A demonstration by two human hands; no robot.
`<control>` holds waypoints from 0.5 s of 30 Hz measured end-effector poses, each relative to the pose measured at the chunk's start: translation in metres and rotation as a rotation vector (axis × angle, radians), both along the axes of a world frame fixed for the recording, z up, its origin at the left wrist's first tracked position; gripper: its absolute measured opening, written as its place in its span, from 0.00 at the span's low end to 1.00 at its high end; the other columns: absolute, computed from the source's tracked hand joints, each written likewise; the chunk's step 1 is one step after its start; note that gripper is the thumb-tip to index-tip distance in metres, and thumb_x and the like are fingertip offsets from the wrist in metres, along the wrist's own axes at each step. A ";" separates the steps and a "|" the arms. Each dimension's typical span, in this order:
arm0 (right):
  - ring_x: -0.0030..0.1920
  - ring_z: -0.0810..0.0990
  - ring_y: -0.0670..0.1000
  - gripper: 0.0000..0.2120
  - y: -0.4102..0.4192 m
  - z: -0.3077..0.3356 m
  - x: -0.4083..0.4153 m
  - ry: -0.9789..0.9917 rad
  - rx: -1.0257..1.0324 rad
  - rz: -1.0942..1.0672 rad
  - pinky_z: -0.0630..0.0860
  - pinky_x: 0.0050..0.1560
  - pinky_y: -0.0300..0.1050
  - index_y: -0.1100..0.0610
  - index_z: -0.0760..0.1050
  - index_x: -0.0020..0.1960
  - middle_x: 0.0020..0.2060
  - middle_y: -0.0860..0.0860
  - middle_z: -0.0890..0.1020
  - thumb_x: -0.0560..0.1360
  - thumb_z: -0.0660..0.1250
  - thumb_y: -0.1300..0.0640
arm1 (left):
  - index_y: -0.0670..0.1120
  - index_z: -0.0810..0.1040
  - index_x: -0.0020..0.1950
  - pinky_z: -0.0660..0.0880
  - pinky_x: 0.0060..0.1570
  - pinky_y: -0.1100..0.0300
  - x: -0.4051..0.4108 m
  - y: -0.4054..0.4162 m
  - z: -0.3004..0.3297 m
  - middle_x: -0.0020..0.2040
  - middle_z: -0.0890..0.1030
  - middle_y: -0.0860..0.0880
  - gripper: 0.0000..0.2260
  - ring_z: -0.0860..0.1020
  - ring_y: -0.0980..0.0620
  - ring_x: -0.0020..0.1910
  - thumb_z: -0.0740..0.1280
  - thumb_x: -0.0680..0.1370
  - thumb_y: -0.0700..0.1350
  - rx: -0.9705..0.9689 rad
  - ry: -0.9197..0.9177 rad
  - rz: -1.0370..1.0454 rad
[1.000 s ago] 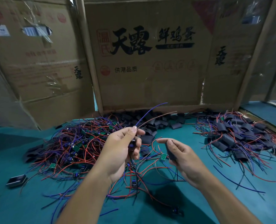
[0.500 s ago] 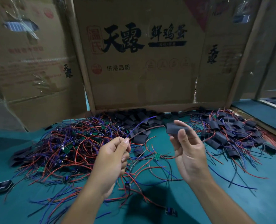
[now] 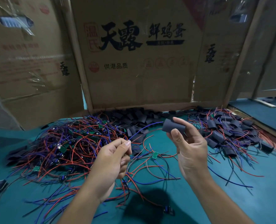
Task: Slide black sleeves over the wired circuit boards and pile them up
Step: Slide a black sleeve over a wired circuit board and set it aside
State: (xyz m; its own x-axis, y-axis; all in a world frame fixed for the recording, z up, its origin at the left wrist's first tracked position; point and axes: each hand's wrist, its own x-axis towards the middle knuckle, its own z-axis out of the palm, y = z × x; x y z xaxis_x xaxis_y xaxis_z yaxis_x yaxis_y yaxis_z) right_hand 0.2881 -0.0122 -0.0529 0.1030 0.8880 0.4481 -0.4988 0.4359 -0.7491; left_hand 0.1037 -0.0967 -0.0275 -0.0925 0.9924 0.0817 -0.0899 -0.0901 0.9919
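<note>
Right hand (image 3: 189,152) pinching matte tubular black sleeve (image 3: 172,126) (soft), left hand (image 3: 113,160) gripping wires (image 3: 143,128)

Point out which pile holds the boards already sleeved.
The right pile: its boards wear black sleeves with wires sticking out. The left pile shows bare green boards; the middle pile is empty sleeves.

Small assembly workshop, piecework bench. Teal-covered worktable (image 3: 231,199), walled at the back by flattened cardboard egg cartons (image 3: 134,70) printed with Chinese characters, taped and torn. Bulk stock sorted in heaps: unsleeved green circuit boards with red and blue wires (image 3: 66,143) at left, loose black sleeves (image 3: 134,118) at centre back, sleeved boards (image 3: 227,131) at right. No machinery in view; handwork at the table.
</note>
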 end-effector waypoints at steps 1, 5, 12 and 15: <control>0.48 0.73 0.56 0.27 -0.001 0.001 0.001 0.009 -0.002 0.017 0.76 0.57 0.49 0.52 0.83 0.56 0.46 0.58 0.78 0.61 0.81 0.42 | 0.44 0.72 0.38 0.49 0.26 0.61 0.000 0.000 0.000 0.29 0.59 0.49 0.13 0.53 0.54 0.26 0.61 0.82 0.47 -0.005 -0.002 -0.011; 0.48 0.80 0.51 0.23 -0.004 0.005 0.003 0.021 0.015 0.068 0.79 0.50 0.40 0.52 0.83 0.55 0.47 0.54 0.83 0.62 0.81 0.46 | 0.45 0.72 0.37 0.49 0.25 0.62 -0.003 0.000 0.000 0.29 0.57 0.48 0.14 0.51 0.52 0.27 0.61 0.82 0.46 -0.021 -0.024 -0.048; 0.47 0.83 0.49 0.23 -0.007 0.010 0.004 0.026 0.059 0.094 0.80 0.48 0.41 0.51 0.83 0.55 0.47 0.52 0.85 0.62 0.81 0.45 | 0.45 0.71 0.36 0.49 0.25 0.61 -0.007 0.000 -0.001 0.30 0.57 0.47 0.14 0.52 0.53 0.26 0.61 0.82 0.46 -0.047 -0.067 -0.077; 0.46 0.83 0.50 0.21 -0.008 0.011 0.004 0.002 0.048 0.141 0.80 0.46 0.39 0.52 0.84 0.54 0.47 0.53 0.85 0.63 0.81 0.48 | 0.45 0.71 0.36 0.49 0.25 0.62 -0.008 0.000 -0.001 0.30 0.56 0.47 0.14 0.51 0.53 0.26 0.61 0.82 0.46 -0.053 -0.067 -0.089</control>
State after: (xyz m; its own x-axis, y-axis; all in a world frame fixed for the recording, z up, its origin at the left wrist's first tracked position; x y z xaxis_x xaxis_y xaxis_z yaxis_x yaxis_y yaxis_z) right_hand 0.2918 -0.0199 -0.0423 -0.0199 0.8712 0.4906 -0.5587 0.3972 -0.7280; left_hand 0.0958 -0.0972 -0.0281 -0.0070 0.9996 0.0258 -0.1619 -0.0266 0.9864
